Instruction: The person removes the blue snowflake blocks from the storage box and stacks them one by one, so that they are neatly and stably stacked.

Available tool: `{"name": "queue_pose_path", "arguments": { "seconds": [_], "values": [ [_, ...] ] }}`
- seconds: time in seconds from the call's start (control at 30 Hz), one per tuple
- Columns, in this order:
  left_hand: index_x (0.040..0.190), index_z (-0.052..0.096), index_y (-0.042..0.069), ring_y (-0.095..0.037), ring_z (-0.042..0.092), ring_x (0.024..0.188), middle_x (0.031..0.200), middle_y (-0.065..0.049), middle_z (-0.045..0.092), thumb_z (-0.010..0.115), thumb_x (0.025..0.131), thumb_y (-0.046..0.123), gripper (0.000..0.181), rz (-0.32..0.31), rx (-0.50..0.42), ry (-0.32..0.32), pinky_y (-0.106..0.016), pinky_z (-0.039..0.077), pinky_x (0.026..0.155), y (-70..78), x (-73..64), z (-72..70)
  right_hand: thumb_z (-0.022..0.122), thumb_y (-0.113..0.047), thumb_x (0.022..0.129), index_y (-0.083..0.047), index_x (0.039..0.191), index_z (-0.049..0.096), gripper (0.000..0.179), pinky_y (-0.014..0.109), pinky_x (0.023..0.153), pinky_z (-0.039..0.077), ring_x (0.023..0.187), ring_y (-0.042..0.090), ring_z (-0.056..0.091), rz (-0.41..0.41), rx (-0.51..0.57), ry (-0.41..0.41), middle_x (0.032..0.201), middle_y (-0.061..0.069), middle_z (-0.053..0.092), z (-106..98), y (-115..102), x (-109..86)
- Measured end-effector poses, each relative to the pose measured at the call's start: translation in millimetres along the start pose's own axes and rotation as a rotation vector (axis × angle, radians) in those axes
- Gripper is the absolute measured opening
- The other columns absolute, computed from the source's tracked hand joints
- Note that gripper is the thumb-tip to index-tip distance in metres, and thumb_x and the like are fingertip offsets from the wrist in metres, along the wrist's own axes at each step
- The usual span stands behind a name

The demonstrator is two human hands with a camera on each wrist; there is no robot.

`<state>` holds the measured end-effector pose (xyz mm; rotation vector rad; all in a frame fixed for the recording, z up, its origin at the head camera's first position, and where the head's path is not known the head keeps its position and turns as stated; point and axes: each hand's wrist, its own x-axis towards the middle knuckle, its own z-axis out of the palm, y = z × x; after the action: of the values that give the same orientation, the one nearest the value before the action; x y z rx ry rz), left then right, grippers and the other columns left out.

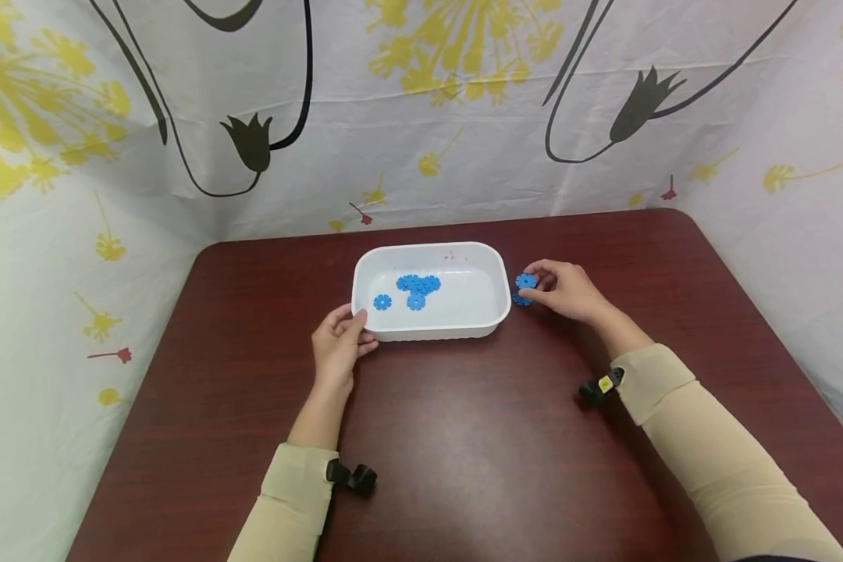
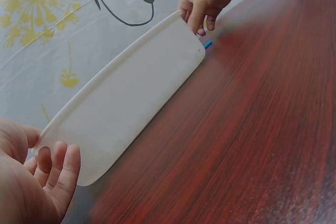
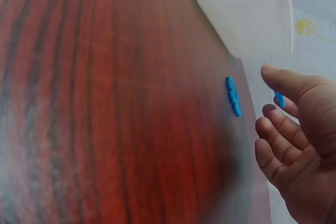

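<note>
Pinching notched blue plastic disc [image 1: 526,281] in right hand [image 1: 567,290], three o'clock of white rectangular plastic tray [image 1: 472,300].
Gripping tray corner at eight o'clock, left hand [image 1: 337,343]; could drop disc if pinched loosely.

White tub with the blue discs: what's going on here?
A person's left hand grips the near-left corner of a white tub, while the right hand holds a blue disc just outside the tub's right end. Another disc lies on the table close by. Several more discs are already inside the tub, mostly clustered together.
</note>
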<state>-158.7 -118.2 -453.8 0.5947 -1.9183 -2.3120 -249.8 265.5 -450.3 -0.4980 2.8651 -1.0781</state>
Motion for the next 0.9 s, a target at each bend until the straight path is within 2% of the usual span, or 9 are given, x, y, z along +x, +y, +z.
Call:
{"name": "queue_pose_path", "arguments": {
  "seconds": [0.3,0.53,0.8,0.9],
  "values": [
    [0.131,0.061,0.004,-0.01,0.064,0.06,0.091,-0.014,0.065,0.071,0.097,0.014,0.037,-0.001,0.013,0.0,-0.027,0.063,0.061,1.4,-0.5,-0.4,0.081,-0.017,0.088,0.001,0.118,0.066,0.038,0.041,0.078,0.053,0.09,0.028,0.061,-0.006,-0.034,-0.077,0.102,0.015,0.063,4.1,6.1,-1.8],
    [0.129,0.063,0.006,-0.01,0.063,0.059,0.091,-0.014,0.065,0.071,0.096,0.015,0.036,-0.004,0.021,0.007,-0.026,0.063,0.06,1.7,-0.8,-0.8,0.081,-0.016,0.088,0.001,0.116,0.068,0.036,0.038,0.075,0.048,0.086,0.026,0.052,-0.033,-0.071,-0.114,0.102,0.014,0.059,5.6,6.5,-0.8],
    [0.13,0.062,0.006,-0.01,0.063,0.06,0.093,-0.015,0.065,0.072,0.096,0.016,0.037,-0.004,0.028,0.007,-0.026,0.063,0.061,1.8,-0.4,-1.2,0.08,-0.018,0.089,0.0,0.118,0.067,0.037,0.041,0.078,0.048,0.088,0.028,0.053,-0.031,-0.079,-0.149,0.104,0.015,0.059,3.1,5.1,0.5],
    [0.13,0.062,0.005,-0.01,0.063,0.06,0.093,-0.015,0.065,0.072,0.096,0.016,0.038,-0.008,0.027,0.004,-0.026,0.063,0.06,1.8,-0.3,-1.2,0.08,-0.02,0.09,0.0,0.119,0.066,0.038,0.04,0.077,0.049,0.087,0.027,0.055,-0.029,-0.069,-0.14,0.104,0.015,0.06,1.6,3.4,1.8]
  ]
}}
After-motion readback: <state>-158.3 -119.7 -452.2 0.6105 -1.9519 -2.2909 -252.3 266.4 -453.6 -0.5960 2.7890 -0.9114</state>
